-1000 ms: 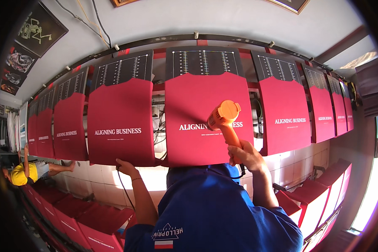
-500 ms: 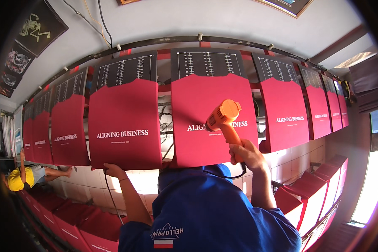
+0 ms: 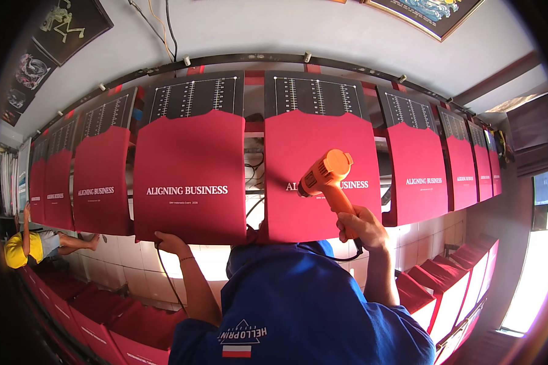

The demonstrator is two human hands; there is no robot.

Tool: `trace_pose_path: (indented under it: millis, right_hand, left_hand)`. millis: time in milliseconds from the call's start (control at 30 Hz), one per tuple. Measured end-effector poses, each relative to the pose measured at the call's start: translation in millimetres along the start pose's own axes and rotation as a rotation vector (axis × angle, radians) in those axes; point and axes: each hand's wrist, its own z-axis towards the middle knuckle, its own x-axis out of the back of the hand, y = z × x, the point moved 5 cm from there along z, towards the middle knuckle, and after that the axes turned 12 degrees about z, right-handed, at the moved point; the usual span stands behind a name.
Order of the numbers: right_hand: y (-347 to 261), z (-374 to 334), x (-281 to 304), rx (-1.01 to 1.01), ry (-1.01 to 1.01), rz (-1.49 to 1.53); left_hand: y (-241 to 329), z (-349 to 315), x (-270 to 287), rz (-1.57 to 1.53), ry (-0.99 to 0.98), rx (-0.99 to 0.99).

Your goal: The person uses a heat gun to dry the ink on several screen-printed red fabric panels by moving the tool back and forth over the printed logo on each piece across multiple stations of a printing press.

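My right hand (image 3: 366, 229) is wrapped round the handle of an orange heat gun (image 3: 332, 173). The gun's dark nozzle points left and down over the white print on a red T-shirt (image 3: 292, 216), hiding part of the lettering. This shirt is stretched flat on a black board (image 3: 313, 96) with white ruler marks. Left of it, another red T-shirt (image 3: 189, 152) with the same kind of print covers its own board. By that shirt's lower edge, my left hand (image 3: 172, 243) is closed on a thin black cord (image 3: 165, 271). Whether its fingers touch the shirt, I cannot tell.
Similar shirt-covered boards (image 3: 100, 170) run along a curved dark rail (image 3: 249, 58) to both sides. More red boards stand behind me at lower left (image 3: 140, 328) and lower right (image 3: 450, 274). Someone in a yellow top (image 3: 27, 249) sits at far left.
The view has swung slightly left, so the boards sit farther right. Over the shirt, the heat gun has shifted a little left along the print. Both hands keep their hold.
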Motion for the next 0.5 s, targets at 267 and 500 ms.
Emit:
trace_pose_path:
  millis: [267,500]
  right_hand:
    - [1.3,3.6,-13.7,0.02,-0.018,-0.012]
    - [3.4,12.0,-23.2,0.01,-0.044,-0.057]
  left_hand:
    - [14.9,-12.7,2.1,0.026,-0.036,0.042]
    - [-4.0,3.0,-3.4,-0.071,-0.06,0.007]
